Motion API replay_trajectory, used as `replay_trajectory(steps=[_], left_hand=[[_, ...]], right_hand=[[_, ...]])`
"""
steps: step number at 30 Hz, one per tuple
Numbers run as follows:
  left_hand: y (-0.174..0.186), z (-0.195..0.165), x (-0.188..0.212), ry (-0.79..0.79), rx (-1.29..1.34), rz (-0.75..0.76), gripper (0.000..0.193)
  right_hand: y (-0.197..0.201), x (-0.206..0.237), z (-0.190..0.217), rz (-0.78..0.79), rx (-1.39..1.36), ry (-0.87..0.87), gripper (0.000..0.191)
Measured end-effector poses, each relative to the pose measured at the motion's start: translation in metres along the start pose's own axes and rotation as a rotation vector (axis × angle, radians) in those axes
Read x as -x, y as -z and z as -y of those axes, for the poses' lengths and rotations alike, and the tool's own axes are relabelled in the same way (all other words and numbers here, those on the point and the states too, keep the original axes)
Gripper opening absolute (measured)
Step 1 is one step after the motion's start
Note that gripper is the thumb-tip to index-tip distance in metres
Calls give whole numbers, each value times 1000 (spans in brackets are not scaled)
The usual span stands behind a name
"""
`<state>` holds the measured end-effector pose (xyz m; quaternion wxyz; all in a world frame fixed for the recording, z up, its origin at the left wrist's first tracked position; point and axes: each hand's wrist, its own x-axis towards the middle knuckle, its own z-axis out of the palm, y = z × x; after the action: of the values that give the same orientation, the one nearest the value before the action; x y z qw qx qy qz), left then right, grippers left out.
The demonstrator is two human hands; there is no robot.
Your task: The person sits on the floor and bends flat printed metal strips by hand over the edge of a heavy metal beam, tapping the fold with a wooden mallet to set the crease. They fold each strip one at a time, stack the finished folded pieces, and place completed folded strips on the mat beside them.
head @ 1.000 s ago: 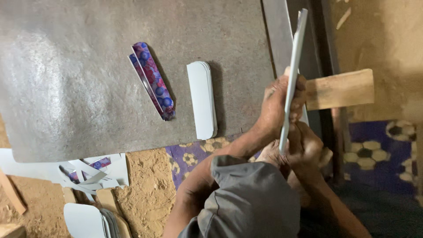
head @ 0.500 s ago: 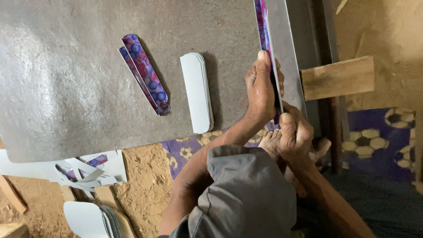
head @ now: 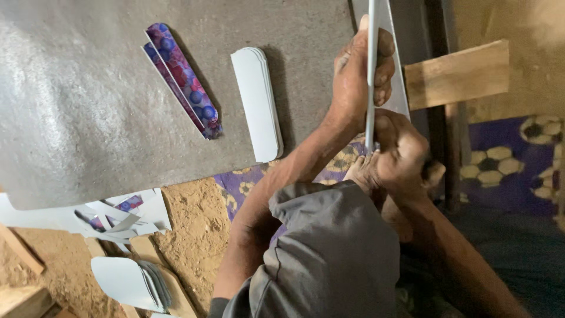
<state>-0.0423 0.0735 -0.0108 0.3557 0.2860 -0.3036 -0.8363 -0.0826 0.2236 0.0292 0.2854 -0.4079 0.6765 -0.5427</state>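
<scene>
Where patterned face showed before, strip (head: 371, 70) now edge-on — left hand (head: 359, 76), right hand (head: 400, 156) grips closed on it.

Dim, soft light; sheen on grey sheet (head: 88, 118) at left; short shadows fall right; slight blur.

Grey metal sheet (head: 88, 118) spread flat over sandy earth floor (head: 194, 218). On sheet, left of white stack: two purple-patterned strips (head: 185, 79), overlapping, angled. White round-ended strips (head: 258, 103) stacked near sheet's lower edge. Below sheet, on floor: cut white scraps (head: 118, 218), further down more white pieces (head: 126, 282) fanned. Right of sheet: wooden block (head: 456, 73), purple patterned cloth (head: 512, 159).
</scene>
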Motion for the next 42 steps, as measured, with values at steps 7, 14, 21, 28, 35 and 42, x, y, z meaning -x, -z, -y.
replay_trajectory(steps=[7, 14, 21, 28, 35, 42], left_hand=[[19, 0, -16, -123, -45, -290, 40], [18, 9, -9, -61, -49, -296, 37], [20, 11, -9, -60, -70, -289, 37], [27, 24, -9, -108, -76, -295, 34], [39, 38, -12, -205, -102, -289, 32], [23, 43, 34, -180, -235, -239, 44]], right_hand=[[23, 2, 0, 109, 69, -82, 22], [33, 0, -5, 179, 124, -99, 18], [38, -6, 1, 220, 133, -62, 14], [38, -9, 3, 230, 203, 13, 14], [40, -12, 2, 258, 294, 75, 13], [44, -8, 1, 206, 360, 137, 20]])
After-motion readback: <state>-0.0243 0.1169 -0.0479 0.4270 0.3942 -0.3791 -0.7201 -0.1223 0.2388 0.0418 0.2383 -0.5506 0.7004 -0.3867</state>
